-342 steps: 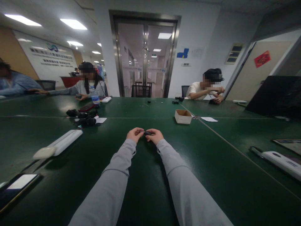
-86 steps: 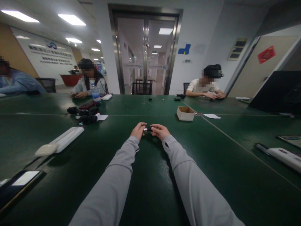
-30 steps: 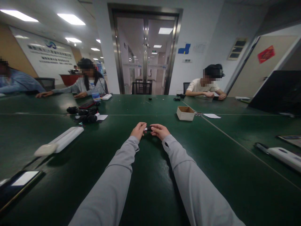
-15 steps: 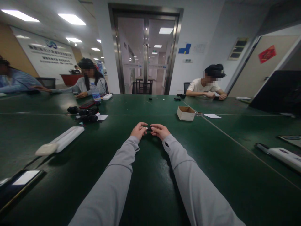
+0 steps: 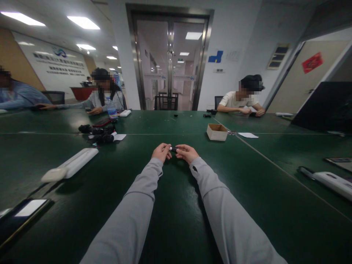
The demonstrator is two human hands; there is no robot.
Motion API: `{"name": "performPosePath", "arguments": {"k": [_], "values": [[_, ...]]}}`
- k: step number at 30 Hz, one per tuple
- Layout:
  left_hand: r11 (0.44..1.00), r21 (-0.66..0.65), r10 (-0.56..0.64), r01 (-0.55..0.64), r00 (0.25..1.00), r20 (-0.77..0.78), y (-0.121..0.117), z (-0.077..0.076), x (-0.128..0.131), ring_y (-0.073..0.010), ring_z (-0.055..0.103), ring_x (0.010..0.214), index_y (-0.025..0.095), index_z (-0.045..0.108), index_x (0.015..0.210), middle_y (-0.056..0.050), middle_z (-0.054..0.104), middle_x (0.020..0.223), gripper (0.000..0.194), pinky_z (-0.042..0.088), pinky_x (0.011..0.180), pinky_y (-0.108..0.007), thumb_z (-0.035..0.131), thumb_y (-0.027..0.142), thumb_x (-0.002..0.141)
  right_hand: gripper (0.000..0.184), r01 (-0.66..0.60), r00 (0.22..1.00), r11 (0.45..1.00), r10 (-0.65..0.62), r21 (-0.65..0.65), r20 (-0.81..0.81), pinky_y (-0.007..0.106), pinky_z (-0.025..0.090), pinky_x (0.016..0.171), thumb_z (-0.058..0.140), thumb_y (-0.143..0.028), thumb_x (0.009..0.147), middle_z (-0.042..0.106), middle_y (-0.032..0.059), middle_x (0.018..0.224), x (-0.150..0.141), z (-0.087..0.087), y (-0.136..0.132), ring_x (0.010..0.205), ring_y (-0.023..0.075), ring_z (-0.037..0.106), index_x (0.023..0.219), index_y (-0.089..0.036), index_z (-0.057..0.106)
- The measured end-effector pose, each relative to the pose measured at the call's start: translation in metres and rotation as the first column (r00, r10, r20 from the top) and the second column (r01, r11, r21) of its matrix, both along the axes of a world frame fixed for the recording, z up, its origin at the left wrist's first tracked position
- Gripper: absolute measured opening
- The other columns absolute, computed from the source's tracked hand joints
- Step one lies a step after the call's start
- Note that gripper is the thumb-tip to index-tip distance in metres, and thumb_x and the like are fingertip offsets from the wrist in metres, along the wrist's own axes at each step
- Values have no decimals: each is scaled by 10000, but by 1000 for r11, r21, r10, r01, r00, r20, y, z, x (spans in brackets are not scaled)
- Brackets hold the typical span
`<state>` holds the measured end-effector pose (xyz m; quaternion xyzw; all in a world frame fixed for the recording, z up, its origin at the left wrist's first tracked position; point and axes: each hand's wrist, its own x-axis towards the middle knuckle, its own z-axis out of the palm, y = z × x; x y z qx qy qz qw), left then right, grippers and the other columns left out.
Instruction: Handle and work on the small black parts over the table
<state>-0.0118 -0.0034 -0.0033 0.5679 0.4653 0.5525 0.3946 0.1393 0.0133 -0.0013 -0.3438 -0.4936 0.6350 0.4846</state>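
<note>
Both your hands are closed in a fingertip pinch on one piece. Left hand (image 5: 162, 151) grips its shiny, metallic-looking silver end; right hand (image 5: 187, 153) grips its dark end, fingers curled. The small slim piece (image 5: 173, 149) sits straight ahead of you at 12 o'clock, roughly level between your fingertips; too small for finer detail. Your sleeves (image 5: 129, 212) are light grey cloth, creased at the elbows. Desk (image 5: 132, 161) is dark green, smooth, faintly glossy, with thin straight seams.

Clock from the piece: open rectangular box (image 5: 216, 136) at 2, pale outer walls, brown inside; flat white paper (image 5: 248, 135) just past it. Clear plastic bottle (image 5: 111, 110), blue label, at 10, beyond a lumpy black bundle (image 5: 103, 136). Long white rounded bar (image 5: 79, 162) near 9, cream block (image 5: 54, 174) at its near end. Flat dark phone (image 5: 16, 223) with a glossy face at 8. White oblong device (image 5: 332, 182) between 3 and 4.
</note>
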Motion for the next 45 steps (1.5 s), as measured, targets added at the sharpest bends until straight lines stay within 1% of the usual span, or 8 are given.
{"name": "performPosePath", "arguments": {"k": [9,16,21,30,35,39,42,45], "values": [[995,-97,2,1,999,33,-7,11,-2,-107,570,503,120,585,862,-51,630,629,373,347,408,-171,625,431,660,313,-29,999,1000,29,6,-13,213,543,543,747,-90,566,624,2,665,1,-3,1,586,123,626,810,-147,561],[994,-107,46,-38,996,76,-8,13,1,-99,550,468,112,569,781,-33,616,577,297,404,450,-201,644,371,657,370,-49,999,998,49,31,-12,205,540,549,772,-121,527,621,-5,659,1,-3,1,588,123,630,820,-143,547],[994,-102,44,-38,997,58,-5,10,1,-97,536,460,131,545,764,-13,595,565,366,369,422,-192,640,457,626,415,-62,994,993,53,96,95,182,501,432,774,-146,502,605,-42,611,-3,-2,-1,492,108,604,809,-164,495],[994,29,106,-102,928,-356,-2,-3,1,-106,535,453,190,538,703,42,550,510,305,396,500,-216,674,435,583,298,21,918,971,-114,239,381,132,346,275,660,-70,561,610,-33,663,-16,-1,-9,326,41,481,781,-166,483],[1000,-21,-3,-3,960,-280,-9,1,3,-111,546,481,183,530,685,20,576,563,361,397,502,-218,589,536,638,333,-20,967,989,-18,148,254,188,463,381,630,-87,577,576,-62,555,-14,6,-20,412,107,566,825,-176,427],[987,-115,-128,113,982,-138,-28,4,9,-119,553,490,149,568,725,-30,600,591,517,390,488,-222,319,600,770,399,34,940,988,-82,148,332,163,371,286,708,-195,535,546,-86,510,-4,8,-40,329,94,505,786,-189,398],[933,-202,-333,298,927,-170,-53,14,2,-130,572,540,133,608,764,-68,633,652,539,388,498,-219,325,591,773,456,63,911,987,-118,150,396,151,308,256,743,-309,499,537,-90,505,18,12,-64,294,79,463,744,-197,376],[858,-328,-485,395,833,-266,-87,41,-29,-139,593,615,158,625,864,-75,654,801,489,404,527,-220,387,571,757,491,66,888,992,-108,110,446,160,303,271,744,-394,480,594,-42,596,61,22,-100,311,75,464,707,-199,355]]}}
